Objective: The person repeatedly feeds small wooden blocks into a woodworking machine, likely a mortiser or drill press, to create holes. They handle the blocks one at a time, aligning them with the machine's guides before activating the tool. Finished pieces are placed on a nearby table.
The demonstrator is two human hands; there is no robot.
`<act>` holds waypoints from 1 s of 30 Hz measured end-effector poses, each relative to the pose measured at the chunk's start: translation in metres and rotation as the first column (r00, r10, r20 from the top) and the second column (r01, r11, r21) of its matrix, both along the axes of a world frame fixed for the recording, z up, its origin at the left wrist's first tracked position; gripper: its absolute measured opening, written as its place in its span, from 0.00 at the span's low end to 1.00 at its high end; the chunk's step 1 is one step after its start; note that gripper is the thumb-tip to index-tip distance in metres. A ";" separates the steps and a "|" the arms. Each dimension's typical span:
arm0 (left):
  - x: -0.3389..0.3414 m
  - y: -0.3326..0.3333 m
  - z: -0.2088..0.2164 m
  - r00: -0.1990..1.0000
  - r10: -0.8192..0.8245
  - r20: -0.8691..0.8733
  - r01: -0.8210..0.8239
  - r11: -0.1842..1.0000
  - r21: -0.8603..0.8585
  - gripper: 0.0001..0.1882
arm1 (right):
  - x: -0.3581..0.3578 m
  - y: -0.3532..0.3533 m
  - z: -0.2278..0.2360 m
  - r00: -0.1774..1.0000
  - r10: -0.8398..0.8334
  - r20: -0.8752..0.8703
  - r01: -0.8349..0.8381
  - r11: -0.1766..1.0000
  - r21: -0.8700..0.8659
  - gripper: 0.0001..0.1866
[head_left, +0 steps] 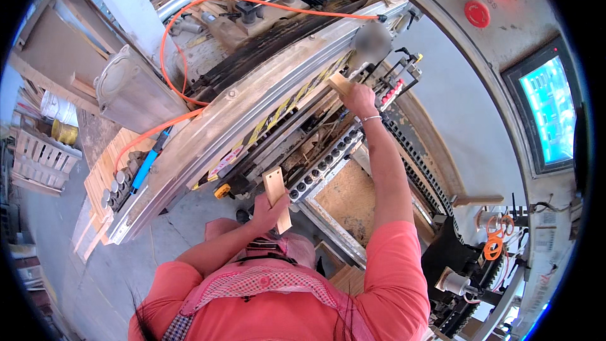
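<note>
Close in front of my body, my left hand (268, 213) is closed round a short pale wooden board (274, 184), held upright, with small holes near its upper end. My right arm reaches far out over the machine. At its end my right hand (360, 101) is closed on a second pale wooden piece (339, 82), which points to the left, beside the machine's metal fittings. Under and between my hands runs the machine's bed with a row of round black knobs (322, 167). The fingertips of my right hand are partly hidden behind the hand itself.
A long metal-edged beam (208, 126) with an orange hose (165, 44) crosses from lower left to upper right. Pale wooden strips (104, 170) and a blue air gun (146, 165) lie at left. A control panel with a lit screen (548, 110) and red button (477, 14) stands right.
</note>
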State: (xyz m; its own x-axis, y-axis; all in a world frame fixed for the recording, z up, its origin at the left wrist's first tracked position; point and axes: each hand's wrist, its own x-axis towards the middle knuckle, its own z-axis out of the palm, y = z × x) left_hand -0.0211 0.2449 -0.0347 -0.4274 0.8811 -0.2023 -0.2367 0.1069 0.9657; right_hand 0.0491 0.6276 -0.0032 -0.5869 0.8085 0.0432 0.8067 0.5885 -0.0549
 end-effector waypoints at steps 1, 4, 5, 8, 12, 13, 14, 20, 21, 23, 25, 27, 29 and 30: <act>0.001 0.001 0.000 1.000 0.005 0.006 -0.005 1.000 0.000 0.07 | 0.000 0.000 0.000 1.000 0.004 -0.012 -0.004 1.000 0.012 0.21; 0.001 0.001 0.002 1.000 0.006 -0.009 -0.006 1.000 -0.008 0.07 | 0.001 0.003 -0.002 1.000 0.026 0.010 -0.026 1.000 -0.003 0.21; 0.001 0.002 0.003 1.000 0.004 -0.018 -0.004 1.000 -0.012 0.07 | 0.002 0.003 -0.002 1.000 0.022 0.010 -0.022 1.000 0.005 0.21; 0.001 0.002 0.008 1.000 0.002 0.017 -0.002 1.000 -0.012 0.06 | 0.001 0.001 -0.001 1.000 0.022 0.007 -0.022 1.000 0.017 0.21; 0.001 0.002 0.003 1.000 0.004 -0.006 -0.004 1.000 -0.002 0.06 | 0.002 0.002 -0.002 0.999 0.031 0.009 -0.031 0.999 0.026 0.21; 0.001 0.002 0.002 1.000 0.009 0.004 -0.009 1.000 0.003 0.06 | 0.001 0.001 -0.001 0.999 0.033 0.010 -0.033 0.999 0.031 0.21; 0.001 0.002 0.002 1.000 0.014 0.015 -0.014 1.000 0.008 0.06 | 0.000 0.000 0.000 1.000 0.025 0.016 -0.026 1.000 0.018 0.21; 0.000 0.002 0.007 1.000 -0.002 -0.017 0.002 1.000 0.003 0.06 | 0.001 0.002 -0.002 0.998 0.022 0.054 -0.024 0.999 0.041 0.21; 0.000 0.002 0.007 1.000 0.000 -0.006 0.000 1.000 0.007 0.06 | 0.001 0.002 -0.001 0.998 0.022 0.057 -0.024 0.999 0.031 0.21; 0.001 0.002 0.006 1.000 -0.001 0.015 0.000 1.000 0.014 0.06 | 0.002 0.001 0.001 0.998 0.023 0.060 -0.025 0.999 0.024 0.21; 0.001 0.003 0.007 1.000 0.000 0.025 0.000 1.000 0.011 0.06 | 0.002 0.002 -0.001 0.998 0.030 0.062 -0.032 0.999 0.032 0.21; 0.001 0.003 0.007 1.000 -0.002 0.010 0.002 1.000 0.007 0.06 | 0.003 0.003 -0.002 0.998 0.015 0.055 -0.016 1.000 0.019 0.21; 0.000 0.003 0.007 0.999 0.000 -0.036 0.000 1.000 0.000 0.06 | 0.001 0.000 0.002 0.999 0.017 0.040 -0.018 1.000 0.007 0.20; 0.000 0.003 0.005 0.999 0.003 -0.038 -0.002 1.000 0.004 0.06 | 0.002 -0.001 0.005 0.999 0.024 0.031 -0.024 1.000 0.002 0.20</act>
